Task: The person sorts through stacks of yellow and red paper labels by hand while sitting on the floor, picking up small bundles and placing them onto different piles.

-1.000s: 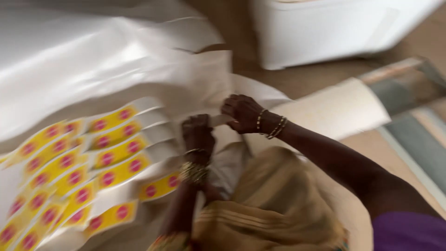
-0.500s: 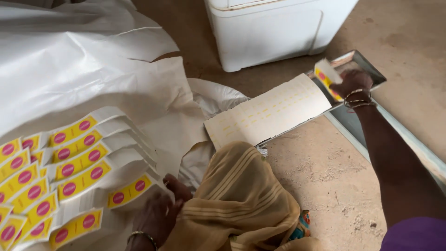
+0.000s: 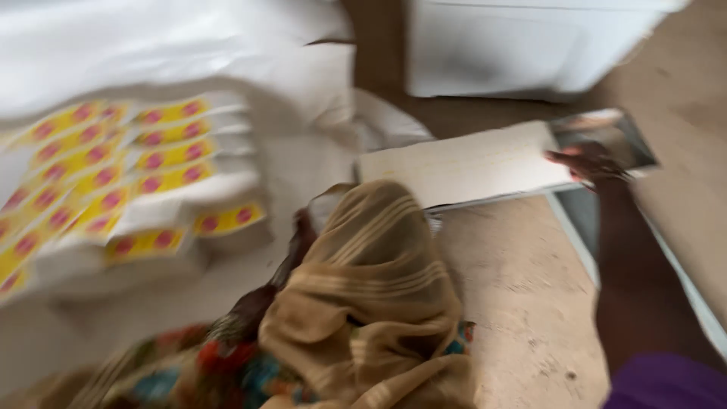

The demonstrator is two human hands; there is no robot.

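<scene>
While a tan striped cloth (image 3: 371, 295) covers the lap, the left hand (image 3: 303, 227) pokes out beside it, its grip too blurred to tell. Left of the cloth lie yellow labels with pink dots (image 3: 144, 170). Beyond it, the right hand (image 3: 587, 163) rests open-fingered on a pale flat board (image 3: 462, 167).

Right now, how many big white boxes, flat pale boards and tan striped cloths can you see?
Big white box: 1
Flat pale board: 1
Tan striped cloth: 1
White packets with yellow-and-pink labels: too blurred to count
Total counted: 3
</scene>
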